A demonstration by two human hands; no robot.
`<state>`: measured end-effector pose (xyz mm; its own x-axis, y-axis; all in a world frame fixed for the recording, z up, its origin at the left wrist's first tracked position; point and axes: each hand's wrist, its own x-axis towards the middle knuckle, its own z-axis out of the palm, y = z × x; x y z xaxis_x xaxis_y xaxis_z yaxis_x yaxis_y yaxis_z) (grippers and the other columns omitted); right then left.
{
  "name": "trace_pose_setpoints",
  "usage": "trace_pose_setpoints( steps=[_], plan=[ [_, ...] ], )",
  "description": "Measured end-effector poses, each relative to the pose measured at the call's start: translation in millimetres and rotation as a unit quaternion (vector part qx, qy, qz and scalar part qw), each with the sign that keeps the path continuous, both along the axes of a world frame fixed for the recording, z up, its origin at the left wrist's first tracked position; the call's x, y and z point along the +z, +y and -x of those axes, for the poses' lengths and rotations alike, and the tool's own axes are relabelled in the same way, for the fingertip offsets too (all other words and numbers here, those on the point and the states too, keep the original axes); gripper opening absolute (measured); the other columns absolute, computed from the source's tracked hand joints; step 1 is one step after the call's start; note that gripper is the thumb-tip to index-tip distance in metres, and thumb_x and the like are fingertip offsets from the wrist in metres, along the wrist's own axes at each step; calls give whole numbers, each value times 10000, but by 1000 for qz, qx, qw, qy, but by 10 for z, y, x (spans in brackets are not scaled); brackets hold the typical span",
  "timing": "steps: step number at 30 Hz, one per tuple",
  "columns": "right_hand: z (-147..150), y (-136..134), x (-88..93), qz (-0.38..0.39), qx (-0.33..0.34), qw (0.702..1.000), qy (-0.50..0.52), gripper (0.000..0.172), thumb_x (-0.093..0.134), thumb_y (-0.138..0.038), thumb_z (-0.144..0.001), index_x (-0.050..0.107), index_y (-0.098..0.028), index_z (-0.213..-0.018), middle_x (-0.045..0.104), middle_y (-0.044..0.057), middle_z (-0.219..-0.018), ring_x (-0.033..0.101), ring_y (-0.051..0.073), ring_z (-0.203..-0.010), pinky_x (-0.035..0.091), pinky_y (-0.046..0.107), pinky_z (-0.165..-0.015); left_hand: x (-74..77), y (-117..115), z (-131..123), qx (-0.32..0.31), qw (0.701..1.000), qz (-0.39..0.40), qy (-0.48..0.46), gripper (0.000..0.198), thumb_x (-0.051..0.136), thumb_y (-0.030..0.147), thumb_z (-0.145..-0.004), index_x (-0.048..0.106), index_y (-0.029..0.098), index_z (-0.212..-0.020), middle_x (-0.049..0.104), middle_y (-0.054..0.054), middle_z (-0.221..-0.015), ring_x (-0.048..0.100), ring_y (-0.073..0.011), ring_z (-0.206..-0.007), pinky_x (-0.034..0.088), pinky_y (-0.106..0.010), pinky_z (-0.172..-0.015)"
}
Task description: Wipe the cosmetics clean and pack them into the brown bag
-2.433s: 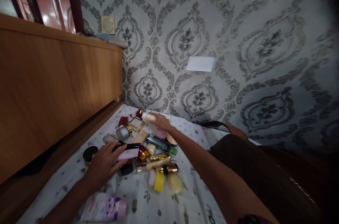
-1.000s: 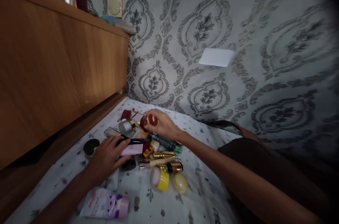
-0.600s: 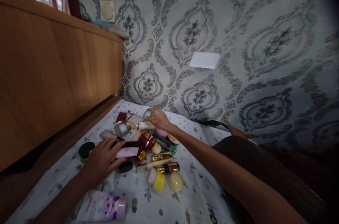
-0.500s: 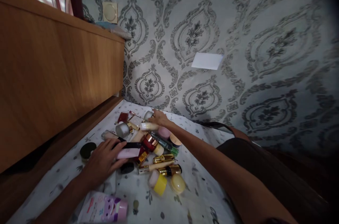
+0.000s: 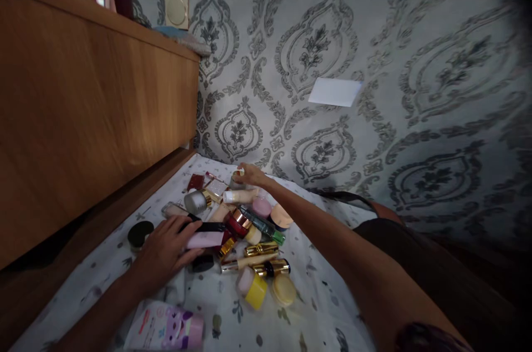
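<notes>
My left hand (image 5: pixel 170 246) rests amid a pile of cosmetics, its thumb and fingers on either side of a pale pink flat tube (image 5: pixel 205 239) and against a black slim case (image 5: pixel 211 226). At the pile's far end, the closed fingers of my right hand (image 5: pixel 251 174) grip the top of a small greyish jar (image 5: pixel 236 181); they partly hide it. Close by are a cream tube with a white cap (image 5: pixel 240 196), a clear compact (image 5: pixel 216 189) and a frosted jar with a gold band (image 5: pixel 196 202). A red jar (image 5: pixel 238 223) lies mid-pile.
Beneath everything is a white patterned sheet (image 5: pixel 307 307). Nearest me lies a white and purple tube (image 5: pixel 164 327). A yellow round jar (image 5: pixel 284 290) and gold lipstick tubes (image 5: pixel 261 249) are at the pile's near right. A wooden panel (image 5: pixel 95 91) borders the left; a dark bag (image 5: pixel 394 252) stands right.
My right hand has shifted slightly at the small jar, and a pale top now shows at its fingertips. My left hand stays on the pink tube. The view has tilted a little.
</notes>
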<state>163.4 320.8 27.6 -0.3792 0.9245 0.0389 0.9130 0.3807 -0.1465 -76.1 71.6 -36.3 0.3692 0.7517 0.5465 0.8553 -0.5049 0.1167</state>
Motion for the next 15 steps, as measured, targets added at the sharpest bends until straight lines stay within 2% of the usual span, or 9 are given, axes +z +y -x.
trace_pose_setpoints(
  steps=[4, 10, 15],
  plan=[
    [-252, -98, -4, -20, 5, 1000, 2, 450, 590, -466, -918, 580, -175, -1261, 698, 102, -1103, 640, 234, -1027, 478, 318, -855, 10, -1, 4, -7, 1000, -6, -3, 407, 518, 476, -957, 591, 209, -1256, 646, -106, -1141, 615, -273, -1017, 524, -392, -817],
    [-521, -522, -1, -18, 75, 997, -15, 351, 597, -382, -911, 652, -180, -1192, 696, 104, -1144, 640, 240, -1052, 473, 307, -886, 7, -7, -2, -3, 1000, -9, 6, 416, 492, 487, -966, 586, 204, -1257, 644, -111, -1150, 612, -285, -1031, 526, -407, -810],
    [-596, -818, -7, 6, 90, 995, -41, 482, 676, -373, -832, 593, -241, -1288, 671, 74, -1211, 637, 251, -1080, 482, 290, -863, 20, -20, -13, 3, 1000, -8, 4, 440, 460, 514, -974, 584, 202, -1259, 644, -113, -1156, 617, -276, -1021, 525, -396, -803]
  ],
)
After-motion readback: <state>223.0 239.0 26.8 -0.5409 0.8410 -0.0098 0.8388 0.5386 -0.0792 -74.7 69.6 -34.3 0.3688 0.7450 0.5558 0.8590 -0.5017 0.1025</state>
